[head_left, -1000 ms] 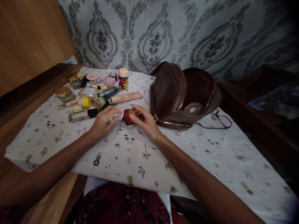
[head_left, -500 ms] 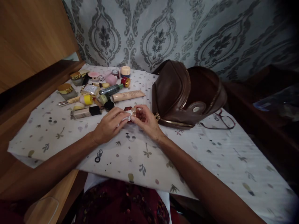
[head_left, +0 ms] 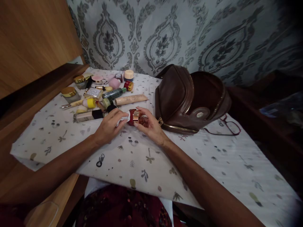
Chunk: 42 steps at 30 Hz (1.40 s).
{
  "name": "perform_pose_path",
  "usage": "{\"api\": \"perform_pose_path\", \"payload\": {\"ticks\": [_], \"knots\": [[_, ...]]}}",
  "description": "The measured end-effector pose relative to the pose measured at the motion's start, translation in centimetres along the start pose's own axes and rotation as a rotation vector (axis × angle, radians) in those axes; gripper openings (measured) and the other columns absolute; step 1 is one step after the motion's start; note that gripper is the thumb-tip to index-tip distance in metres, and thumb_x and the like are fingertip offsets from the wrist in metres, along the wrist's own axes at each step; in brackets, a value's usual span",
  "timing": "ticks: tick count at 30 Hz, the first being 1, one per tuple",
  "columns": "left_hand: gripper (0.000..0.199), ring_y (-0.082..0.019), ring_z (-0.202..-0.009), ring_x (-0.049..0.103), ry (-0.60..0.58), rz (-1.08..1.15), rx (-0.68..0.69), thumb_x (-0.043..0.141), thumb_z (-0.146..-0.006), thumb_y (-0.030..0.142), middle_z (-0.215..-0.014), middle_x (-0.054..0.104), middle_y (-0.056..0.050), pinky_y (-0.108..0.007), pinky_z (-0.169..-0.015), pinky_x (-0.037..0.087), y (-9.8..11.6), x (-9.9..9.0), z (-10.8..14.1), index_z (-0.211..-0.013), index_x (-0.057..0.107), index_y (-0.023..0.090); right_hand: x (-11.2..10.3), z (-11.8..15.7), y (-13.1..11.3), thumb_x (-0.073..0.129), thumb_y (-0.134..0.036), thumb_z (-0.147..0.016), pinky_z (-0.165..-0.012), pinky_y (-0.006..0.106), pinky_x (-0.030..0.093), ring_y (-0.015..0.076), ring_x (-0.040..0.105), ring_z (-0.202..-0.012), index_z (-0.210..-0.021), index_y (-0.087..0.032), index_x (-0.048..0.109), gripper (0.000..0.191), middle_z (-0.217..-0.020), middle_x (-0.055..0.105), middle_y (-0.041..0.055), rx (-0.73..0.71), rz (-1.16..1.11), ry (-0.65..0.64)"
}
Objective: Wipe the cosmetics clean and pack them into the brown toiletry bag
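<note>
- Head view: a red jar with a gold lid (head_left: 132, 117) lies tilted on its side between two hands, at the centre of the patterned tablecloth (head_left: 146, 157)
- The right hand (head_left: 151, 126), at the jar's 3 o'clock, grips it at the lid end, thumb below and fingers curled above and behind
- The left hand (head_left: 110, 124), at 9 o'clock, pinches a crumpled white wipe (head_left: 125, 119) against the jar's base end
- Half a second ago the left fingers and wipe covered much of the red body; now they sit further left, baring more red and gold, which suggests the rubbing has shifted from side to base
- A beige tube (head_left: 131, 99) lies at the jar's 12 o'clock, other cosmetics spread towards 10 and 11, a brown bag (head_left: 174, 97) gapes at 2, glasses (head_left: 233, 127) rest beyond at 3
</note>
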<state>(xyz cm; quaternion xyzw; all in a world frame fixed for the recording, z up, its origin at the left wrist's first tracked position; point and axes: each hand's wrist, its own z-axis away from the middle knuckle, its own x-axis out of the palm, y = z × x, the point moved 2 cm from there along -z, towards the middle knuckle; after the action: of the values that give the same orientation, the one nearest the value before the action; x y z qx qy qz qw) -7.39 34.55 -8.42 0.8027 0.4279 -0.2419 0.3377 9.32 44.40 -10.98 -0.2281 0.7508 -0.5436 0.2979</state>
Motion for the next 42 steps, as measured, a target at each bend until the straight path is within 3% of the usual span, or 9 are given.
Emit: {"api": "perform_pose_path", "payload": {"ticks": [6,10,15,19,26,32,37,42], "knots": [[0.015,-0.017,-0.089,0.061,0.01,0.02,-0.037,0.052,-0.097,0.021,-0.093,0.062,-0.005,-0.031,-0.082,0.052,-0.3,-0.1,-0.1,-0.107,0.063,0.018,0.0,-0.1,0.4,0.078,-0.047,-0.074,-0.056,0.029,0.056,0.017,0.063,-0.079,-0.129,-0.029,0.051,0.064,-0.114,0.059,0.0056,0.065,-0.192,0.01],[0.016,-0.017,-0.088,0.061,0.018,0.039,-0.039,0.052,-0.097,0.023,-0.093,0.062,-0.005,-0.031,-0.081,0.052,-0.1,-0.3,-0.1,-0.107,0.064,0.017,-0.2,0.0,0.5,0.077,-0.052,-0.073,-0.048,0.027,0.054,0.0119,0.06,-0.061,-0.125,-0.029,0.052,0.062,-0.103,0.059,0.0028,0.114,-0.206,0.029],[0.017,-0.017,-0.088,0.062,-0.012,0.077,-0.033,0.052,-0.097,0.022,-0.094,0.063,-0.006,-0.031,-0.08,0.052,-0.1,-0.5,0.0,-0.108,0.064,0.017,-0.2,0.0,0.4,0.071,-0.059,-0.077,-0.046,0.026,0.05,0.0125,0.057,-0.059,-0.117,-0.024,0.058,0.054,-0.084,0.059,0.0006,0.108,-0.13,0.006],[0.018,-0.017,-0.089,0.061,0.011,0.066,0.01,0.051,-0.097,0.019,-0.095,0.062,-0.007,-0.031,-0.081,0.052,-0.1,-0.4,0.2,-0.109,0.064,0.016,-0.1,0.0,0.1,0.069,-0.055,-0.081,-0.051,0.027,0.05,0.0153,0.059,-0.071,-0.115,-0.021,0.062,0.049,-0.099,0.061,0.0055,0.034,-0.036,0.059],[0.019,-0.018,-0.09,0.058,0.057,-0.075,0.17,0.052,-0.096,0.015,-0.097,0.06,-0.008,-0.032,-0.079,0.053,0.7,0.1,0.2,-0.113,0.061,0.015,-0.1,0.1,0.0,0.064,-0.047,-0.088,-0.065,0.028,0.052,0.0152,0.059,-0.08,-0.137,-0.022,0.054,0.056,-0.1,0.061,0.0051,-0.032,0.064,0.045],[0.019,-0.018,-0.089,0.056,0.055,-0.121,0.221,0.054,-0.095,0.013,-0.097,0.06,-0.009,-0.032,-0.079,0.053,1.0,0.2,0.1,-0.114,0.059,0.013,-0.1,-0.1,0.7,0.064,-0.048,-0.088,-0.06,0.025,0.051,0.014,0.058,-0.078,-0.135,-0.024,0.056,0.053,-0.098,0.06,0.0041,-0.041,-0.003,0.026],[0.019,-0.018,-0.089,0.056,0.036,-0.081,0.231,0.053,-0.096,0.013,-0.098,0.062,-0.008,-0.032,-0.079,0.053,0.8,0.0,0.1,-0.114,0.059,0.016,-0.2,-0.1,0.7,0.072,-0.043,-0.082,-0.057,0.023,0.051,0.0132,0.059,-0.079,-0.134,-0.026,0.054,0.057,-0.107,0.057,0.0048,-0.003,-0.124,-0.02],[0.018,-0.018,-0.09,0.056,-0.043,-0.053,0.28,0.052,-0.096,0.013,-0.101,0.064,-0.01,-0.033,-0.08,0.052,0.9,0.2,0.4,-0.112,0.06,0.015,-0.5,-0.2,0.7,0.071,-0.051,-0.081,-0.054,0.025,0.052,0.0124,0.061,-0.069,-0.134,-0.026,0.052,0.062,-0.101,0.059,0.0033,0.073,-0.198,0.006]]}}
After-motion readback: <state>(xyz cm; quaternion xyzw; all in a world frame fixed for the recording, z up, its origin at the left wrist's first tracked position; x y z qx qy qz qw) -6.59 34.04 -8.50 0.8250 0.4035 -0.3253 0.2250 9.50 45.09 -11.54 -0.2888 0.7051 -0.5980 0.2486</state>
